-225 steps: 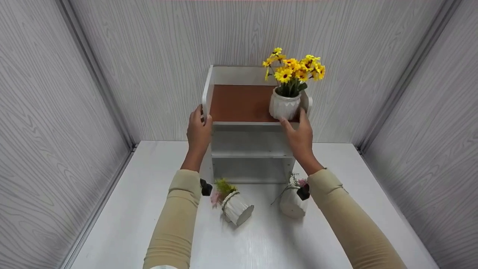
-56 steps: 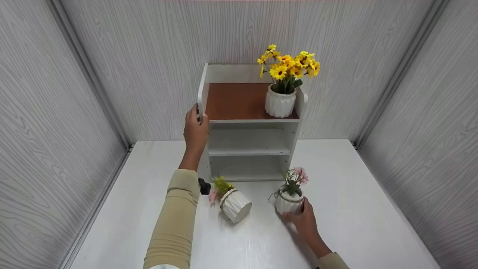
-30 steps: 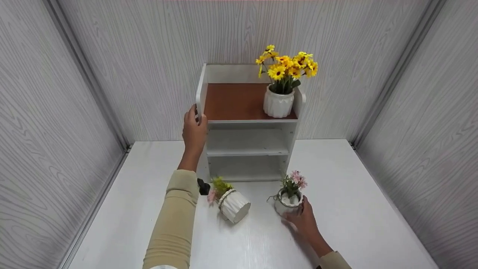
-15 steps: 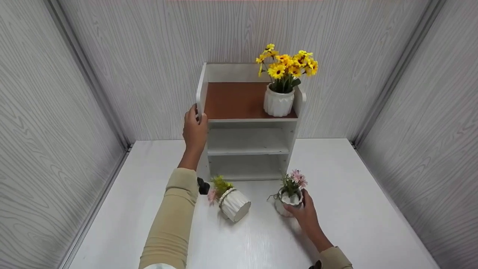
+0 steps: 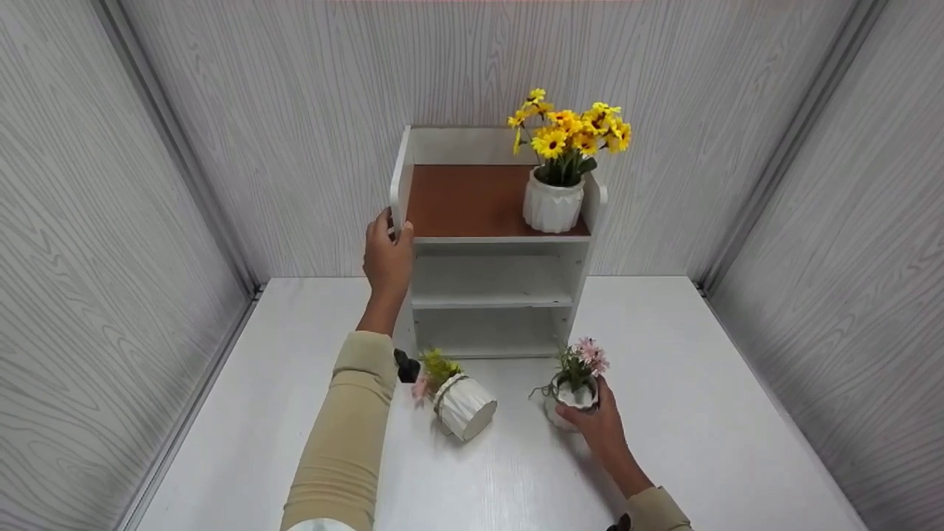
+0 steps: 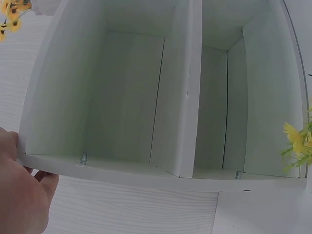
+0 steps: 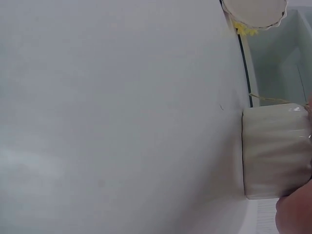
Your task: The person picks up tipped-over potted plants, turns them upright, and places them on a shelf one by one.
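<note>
"From my remote seat I ask: where are the two hands?"

"The left hand (image 5: 387,262) is at the shelf unit (image 5: 490,301); I see its thumb and fingers clasp the left side panel (image 5: 400,184). The right hand (image 5: 605,428) is well apart from it, lower and closer to the person. It grips the pink-flower pot (image 5: 575,394), with the thumb on the near rim."

"And how does this pot stand?"

"It is at the table (image 5: 247,413), just before the right end of the shelf unit. Its mouth faces upward. I judge its axis nearly upright, but if the whole base touches, I cannot tell."

"Which hand is nearer to the tipped pot (image 5: 464,409)?"

"I judge the right one. The tipped pot lies on its side, leftward from that hand, its long axis slanting: flowers to the far left, base to the near right. But the right hand is occupied, so this side has no free fingers."
</note>
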A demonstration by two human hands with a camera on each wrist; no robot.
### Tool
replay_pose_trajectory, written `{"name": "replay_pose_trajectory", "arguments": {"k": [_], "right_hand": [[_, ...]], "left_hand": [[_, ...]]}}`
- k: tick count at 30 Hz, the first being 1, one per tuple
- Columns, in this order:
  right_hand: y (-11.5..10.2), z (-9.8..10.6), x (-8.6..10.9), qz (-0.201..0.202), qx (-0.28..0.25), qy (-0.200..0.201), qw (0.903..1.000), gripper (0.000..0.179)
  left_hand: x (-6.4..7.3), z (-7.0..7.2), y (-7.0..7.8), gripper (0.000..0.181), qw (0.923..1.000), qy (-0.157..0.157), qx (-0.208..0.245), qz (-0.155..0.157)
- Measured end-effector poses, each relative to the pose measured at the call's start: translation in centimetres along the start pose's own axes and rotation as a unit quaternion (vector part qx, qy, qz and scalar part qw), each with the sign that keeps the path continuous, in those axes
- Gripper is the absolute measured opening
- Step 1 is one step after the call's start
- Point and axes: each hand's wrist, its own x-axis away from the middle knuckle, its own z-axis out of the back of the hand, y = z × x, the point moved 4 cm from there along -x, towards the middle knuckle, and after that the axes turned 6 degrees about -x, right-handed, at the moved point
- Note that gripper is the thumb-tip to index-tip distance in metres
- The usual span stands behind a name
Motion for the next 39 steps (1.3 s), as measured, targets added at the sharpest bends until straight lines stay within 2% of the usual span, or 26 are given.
{"name": "replay_pose_trajectory", "arguments": {"k": [3,9,14,21,27,32,39], "right_hand": [[0.1,-0.3,-0.3,0.018,-0.019,0.002,0.9997,0.098],[0.3,-0.5,-0.5,0.021,-0.037,0.012,0.9990,0.089],[0.4,-0.3,-0.2,0.019,-0.023,0.027,0.9992,0.086],[0.2,-0.5,0.3,0.038,0.006,0.053,0.9978,0.083],[0.0,-0.6,1.1,0.015,-0.011,0.044,0.9989,0.090],[-1.4,-0.6,1.7,0.005,0.016,0.043,0.9990,0.102],[-4.8,-0.9,1.8,0.025,0.027,0.047,0.9982,0.103]], "left_hand": [[-0.1,0.1,0.0,0.055,1.0000,-0.001,-0.006,-0.004],[-0.2,0.2,0.0,0.052,0.9999,0.004,-0.012,-0.008],[-0.1,0.1,-0.1,0.052,1.0000,-0.002,-0.003,-0.007],[-0.2,0.1,-0.2,0.053,1.0000,-0.010,0.000,0.002],[-0.1,0.0,-0.3,0.052,1.0000,-0.007,0.004,0.000],[0.0,0.0,-0.2,0.052,0.9999,-0.010,0.008,-0.005],[-0.1,0.0,-0.2,0.052,0.9999,-0.010,0.008,-0.003]]}}
